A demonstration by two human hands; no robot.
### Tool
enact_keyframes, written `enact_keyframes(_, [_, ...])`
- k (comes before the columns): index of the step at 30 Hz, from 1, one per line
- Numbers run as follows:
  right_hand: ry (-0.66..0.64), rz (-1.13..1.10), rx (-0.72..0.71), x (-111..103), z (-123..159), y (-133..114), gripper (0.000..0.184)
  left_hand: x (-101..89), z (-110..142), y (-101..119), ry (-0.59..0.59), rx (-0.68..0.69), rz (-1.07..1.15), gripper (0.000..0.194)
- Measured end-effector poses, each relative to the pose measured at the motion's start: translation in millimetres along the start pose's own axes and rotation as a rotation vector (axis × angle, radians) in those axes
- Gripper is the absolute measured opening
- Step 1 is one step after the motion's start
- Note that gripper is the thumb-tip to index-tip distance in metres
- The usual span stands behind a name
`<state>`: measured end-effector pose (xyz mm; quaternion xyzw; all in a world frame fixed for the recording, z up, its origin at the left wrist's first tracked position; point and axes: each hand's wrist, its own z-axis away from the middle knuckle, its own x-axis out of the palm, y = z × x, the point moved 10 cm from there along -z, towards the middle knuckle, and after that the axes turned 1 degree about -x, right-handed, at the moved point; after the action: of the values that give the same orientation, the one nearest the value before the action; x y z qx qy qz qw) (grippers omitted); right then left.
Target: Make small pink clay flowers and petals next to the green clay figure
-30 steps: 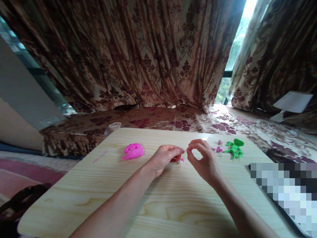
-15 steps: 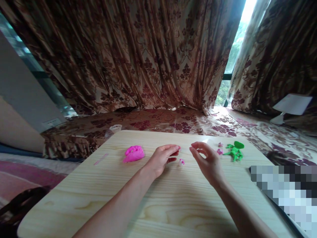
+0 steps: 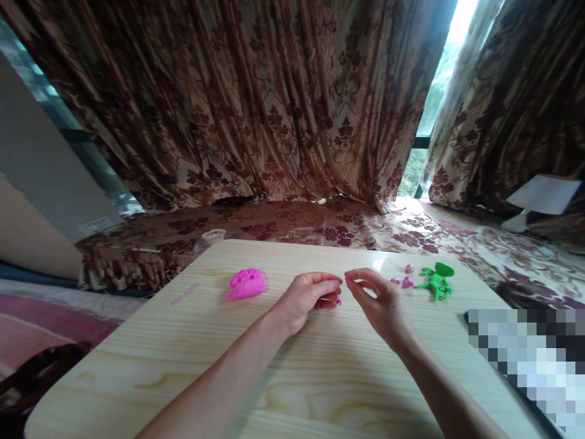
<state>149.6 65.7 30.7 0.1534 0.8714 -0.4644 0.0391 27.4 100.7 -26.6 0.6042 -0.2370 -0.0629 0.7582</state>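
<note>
My left hand point(image 3: 315, 296) is over the middle of the table, thumb and fingers pinched on what looks like a tiny piece of pink modelling clay, mostly hidden. Facing it across a narrow gap, my right hand point(image 3: 378, 300) has thumb and forefinger pressed together. Whatever lies between those fingertips is too small to make out. Just beneath my left fingertips a small pink-and-white ball point(image 3: 339, 301) shows in part. Several similar small balls point(image 3: 408, 282) lie beyond my right hand, beside a green clay figure point(image 3: 437, 284) of stems and a leaf-like flat piece.
A bright pink lump of clay point(image 3: 247, 285) lies left of my hands on the wooden table point(image 3: 183, 360). Farther left is a thin pinkish strip point(image 3: 185, 294). A pixelated device point(image 3: 525, 366) sits at the right edge. Behind are a clear plastic container point(image 3: 211, 239) and a white lamp point(image 3: 543, 194).
A thin pink strand stretched between my hands a second ago; then they parted, with a pink bit in my left fingers. My right hand has since come back close to my left.
</note>
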Motion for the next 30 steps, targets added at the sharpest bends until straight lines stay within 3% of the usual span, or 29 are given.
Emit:
enact_keyframes(5, [-0.013, 0.163, -0.076, 0.1, 0.8, -10.6, 0.008, 9.6, 2.9, 2.0, -0.052, 0.03, -0.053, 0.025])
enact_keyframes(9, [-0.056, 0.178, -0.163, 5.3, 2.0, -21.8, 0.014, 9.5, 3.5, 1.3, -0.044, 0.022, -0.072, 0.023])
enact_keyframes(16, [-0.046, 0.163, -0.114, 4.2, 1.5, -18.8, 0.012, 11.6, 3.9, 1.1, -0.074, 0.014, -0.076, 0.024])
enact_keyframes(24, [-0.105, 0.172, -0.165, 9.0, 3.1, -24.5, 0.01, 12.2, 5.5, 2.6, -0.097, -0.009, -0.072, 0.022])
enact_keyframes(27, [-0.101, 0.169, -0.126, 8.0, 2.1, -17.6, 0.007, 16.9, 8.1, 3.6, -0.159, -0.018, -0.116, 0.021])
enact_keyframes(30, [-0.075, 0.07, 0.008, 3.4, -0.4, -2.8, 0.011, 15.2, 7.3, 2.1, -0.175, -0.053, -0.086, 0.016])
